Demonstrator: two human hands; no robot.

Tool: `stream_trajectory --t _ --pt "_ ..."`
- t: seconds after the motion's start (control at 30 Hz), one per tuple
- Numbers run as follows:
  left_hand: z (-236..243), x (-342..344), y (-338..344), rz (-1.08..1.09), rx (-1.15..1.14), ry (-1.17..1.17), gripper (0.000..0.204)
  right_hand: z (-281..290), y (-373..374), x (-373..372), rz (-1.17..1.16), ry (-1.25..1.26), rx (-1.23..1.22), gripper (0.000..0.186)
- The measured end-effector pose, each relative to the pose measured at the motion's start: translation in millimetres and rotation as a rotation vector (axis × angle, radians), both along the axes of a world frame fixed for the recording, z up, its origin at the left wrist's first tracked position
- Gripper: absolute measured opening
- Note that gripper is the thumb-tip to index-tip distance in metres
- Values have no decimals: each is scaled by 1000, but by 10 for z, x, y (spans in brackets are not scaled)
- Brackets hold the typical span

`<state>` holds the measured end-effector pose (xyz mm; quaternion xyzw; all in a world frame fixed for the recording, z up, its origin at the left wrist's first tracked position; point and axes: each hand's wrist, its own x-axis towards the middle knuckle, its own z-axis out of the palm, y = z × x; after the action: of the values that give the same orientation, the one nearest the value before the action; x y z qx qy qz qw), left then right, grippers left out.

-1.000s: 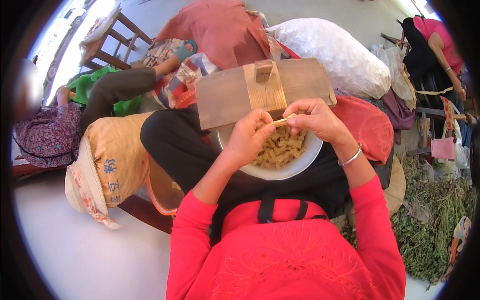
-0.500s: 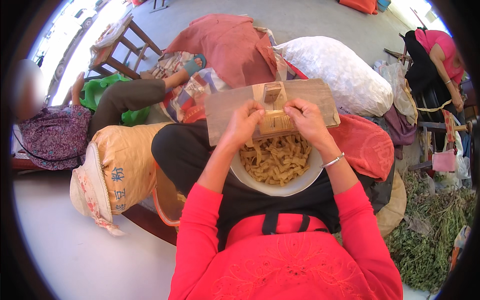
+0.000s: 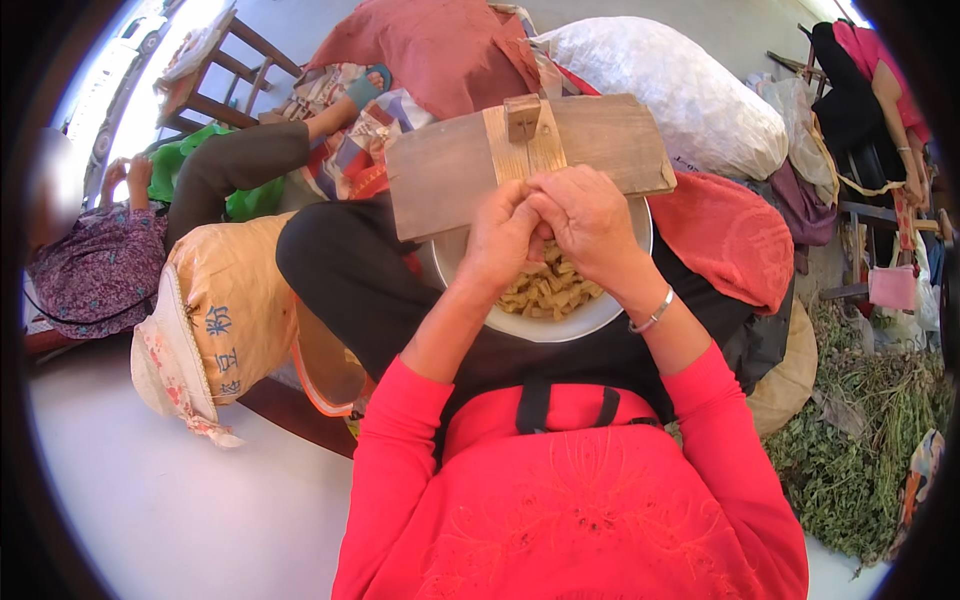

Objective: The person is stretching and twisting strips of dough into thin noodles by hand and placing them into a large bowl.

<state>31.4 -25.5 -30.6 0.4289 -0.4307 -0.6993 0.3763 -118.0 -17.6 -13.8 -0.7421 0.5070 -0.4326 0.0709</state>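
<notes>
My left hand and my right hand meet, fingers closed together, above a white bowl of pale brown strip-like pieces in my lap; whatever they grip is hidden by the fingers. A wooden board with a lighter middle strip and an upright wooden block lies across the far side of the bowl, just beyond my hands.
An orange sack lies left; a white sack and red cloth lie behind and right. Another person sits at left, another at upper right. Dried plants heap at lower right; a stool stands back left.
My hands, earlier pinching a strip apart from each other at the bowl and then on the board, are now brought together nearer me, off the board, the strip hidden.
</notes>
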Motion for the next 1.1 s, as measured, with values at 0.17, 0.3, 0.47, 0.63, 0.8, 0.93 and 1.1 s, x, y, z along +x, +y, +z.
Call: stream_trajectory --t 0.17,0.3,0.47,0.63,0.8,0.93,1.1 --pt "167 159 43 -244 14 -92 20 -28 0 -283 -36 136 224 22" --pt "97 278 -70 -192 -446 -334 21 12 255 -312 421 -155 755 22" --pt "225 -47 194 -29 -349 20 31 326 513 -92 649 -1349 1050 24" --pt "498 -140 219 -131 -296 157 26 251 164 -16 138 -849 426 16" --pt "318 -110 137 -153 -20 220 18 198 92 -120 -111 -11 60 15" --pt "42 4 174 -263 105 197 12 112 184 -135 -93 111 111 9" --pt "-84 50 386 -127 -1009 -982 25 -461 411 -182 91 -253 526 25"
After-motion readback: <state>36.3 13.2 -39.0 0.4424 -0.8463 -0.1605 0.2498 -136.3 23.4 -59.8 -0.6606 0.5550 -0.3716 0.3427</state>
